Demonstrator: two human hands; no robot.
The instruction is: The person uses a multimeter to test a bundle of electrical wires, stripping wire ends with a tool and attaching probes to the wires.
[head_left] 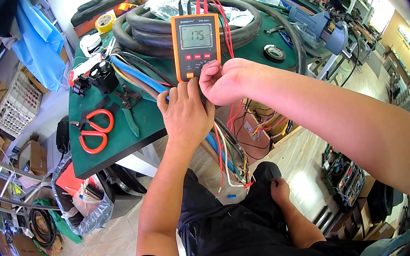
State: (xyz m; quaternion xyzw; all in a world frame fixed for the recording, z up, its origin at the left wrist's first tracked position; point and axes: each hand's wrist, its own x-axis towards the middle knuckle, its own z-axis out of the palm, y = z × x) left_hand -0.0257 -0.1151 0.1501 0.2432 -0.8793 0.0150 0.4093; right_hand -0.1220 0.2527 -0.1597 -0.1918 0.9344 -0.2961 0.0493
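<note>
My left hand (185, 109) is closed over a bundle of blue, brown and dark cables (210, 145) at the table's near edge. Its fingertips come up to the bottom of an orange handheld meter (197, 40) with a lit screen and red and black leads. My right hand (281, 190) rests on my knee; most of its fingers are hidden. From the right side comes another person's hand (225, 81), its fingers curled at the meter's lower right corner. Stripped, coloured wire ends (243, 176) hang below my left hand.
On the green table (134, 153) lie red-handled scissors (96, 131), a wire stripper (131, 111), black tape (274, 53) and a thick black cable coil (146, 36). A lined bin (86, 220) stands at the left. An open toolbox (347, 177) is on the right floor.
</note>
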